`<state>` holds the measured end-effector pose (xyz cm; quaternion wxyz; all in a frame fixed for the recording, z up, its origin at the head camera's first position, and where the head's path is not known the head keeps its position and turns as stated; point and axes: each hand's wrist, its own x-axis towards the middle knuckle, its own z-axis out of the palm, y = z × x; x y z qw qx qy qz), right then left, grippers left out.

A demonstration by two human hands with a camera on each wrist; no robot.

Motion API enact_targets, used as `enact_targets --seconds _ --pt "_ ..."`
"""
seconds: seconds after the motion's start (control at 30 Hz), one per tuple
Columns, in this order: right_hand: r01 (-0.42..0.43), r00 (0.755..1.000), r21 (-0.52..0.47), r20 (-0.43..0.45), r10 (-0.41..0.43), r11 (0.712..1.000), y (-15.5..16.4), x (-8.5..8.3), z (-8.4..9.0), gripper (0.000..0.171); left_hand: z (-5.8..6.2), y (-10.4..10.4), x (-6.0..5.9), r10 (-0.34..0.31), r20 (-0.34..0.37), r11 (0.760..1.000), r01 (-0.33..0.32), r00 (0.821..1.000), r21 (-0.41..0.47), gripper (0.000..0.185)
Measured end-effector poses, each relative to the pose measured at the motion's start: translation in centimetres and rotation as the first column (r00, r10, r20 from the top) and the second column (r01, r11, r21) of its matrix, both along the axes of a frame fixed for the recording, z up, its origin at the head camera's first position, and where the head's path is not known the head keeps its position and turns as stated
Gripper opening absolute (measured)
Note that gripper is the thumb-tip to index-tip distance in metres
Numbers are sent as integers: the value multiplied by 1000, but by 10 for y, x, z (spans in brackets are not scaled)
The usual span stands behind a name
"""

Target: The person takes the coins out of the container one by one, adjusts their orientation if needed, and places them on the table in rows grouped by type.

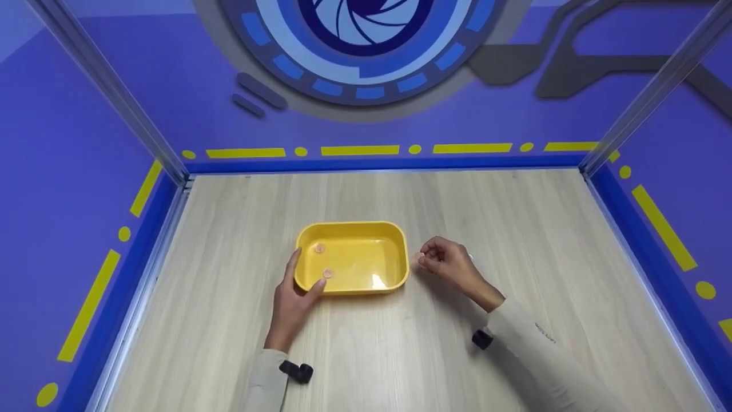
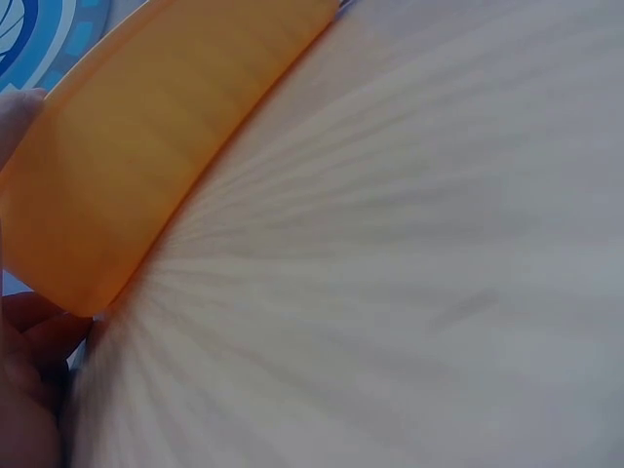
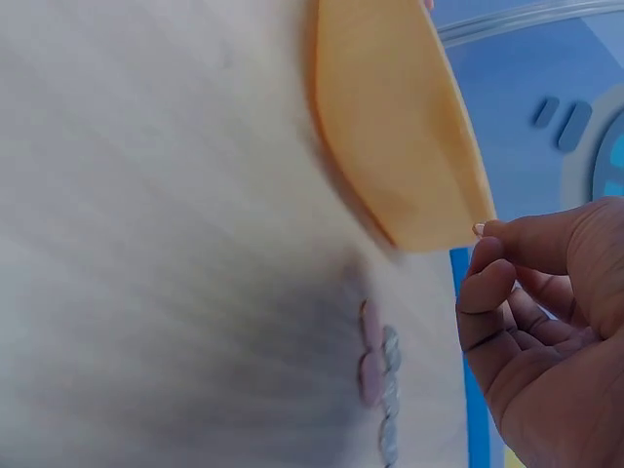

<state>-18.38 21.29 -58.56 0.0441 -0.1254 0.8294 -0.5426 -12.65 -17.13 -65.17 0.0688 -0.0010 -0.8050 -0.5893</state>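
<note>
A yellow plastic tray [image 1: 366,288] stands on the table, with two copper-coloured coins lying inside, one coin [image 1: 319,248] toward the far left and another coin [image 1: 328,273] nearer the front. My left hand [image 1: 291,309] grips the tray's near left corner, thumb at the front rim and fingers along the left wall. Just off the tray's right side, my right hand [image 1: 452,264] pinches a small copper-coloured coin [image 1: 420,257] between thumb and fingertip. In the right wrist view, only the pale edge of that coin [image 3: 479,230] shows at the fingertips.
Beneath my right hand, copper coins [image 3: 370,378] and several silver coins [image 3: 390,395] lie in rows on the table; the hand mostly hides them in the head view. Blue-purple panels [image 1: 400,129] with metal corner posts enclose the wood-grain table [image 1: 240,217] at the back and sides.
</note>
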Motion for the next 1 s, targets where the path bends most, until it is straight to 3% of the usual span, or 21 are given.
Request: enact_targets --seconds 0.4,0.67,1.0 --pt "81 997 33 -11 -81 996 31 12 -22 14 1 1 0 0 -6 1000 0 1000 -3 94" --pt "124 992 64 11 -125 990 42 18 -30 14 1 1 0 8 4 1000 -8 1000 2 93" --pt "195 981 116 -33 -192 974 52 21 -38 10 1 1 0 9 -9 1000 -9 1000 -19 93"
